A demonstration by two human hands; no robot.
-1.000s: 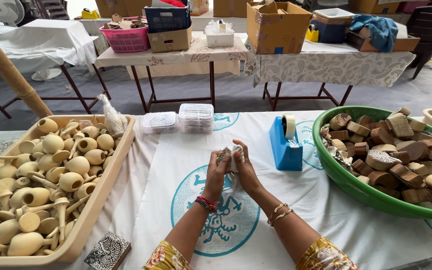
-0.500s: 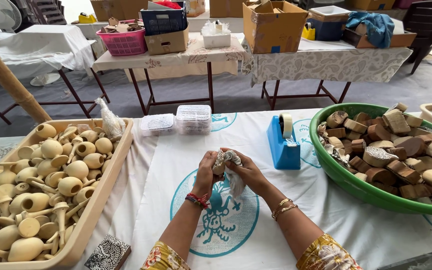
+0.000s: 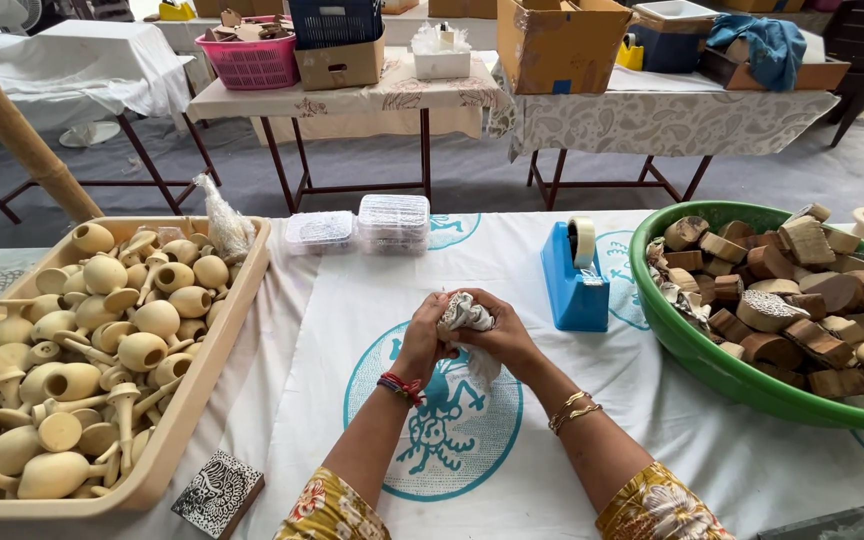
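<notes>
Both my hands meet over the middle of the white printed cloth. My left hand (image 3: 422, 340) and my right hand (image 3: 502, 335) together grip a small object wrapped in white patterned paper (image 3: 465, 313); the object inside is mostly hidden. A loose tail of the paper hangs down below my right palm. The blue tape dispenser (image 3: 572, 280) stands just right of my hands.
A beige tray (image 3: 207, 370) of pale wooden handles and knobs lies at the left. A green basin (image 3: 697, 350) of carved wooden blocks sits at the right. Clear plastic boxes (image 3: 392, 225) stand behind. A patterned block (image 3: 217, 493) lies near the front edge. Tables with cartons stand beyond.
My hands have closed tighter around the bundle, and the paper now covers more of the wooden object. The bundle sits slightly lower toward the cloth.
</notes>
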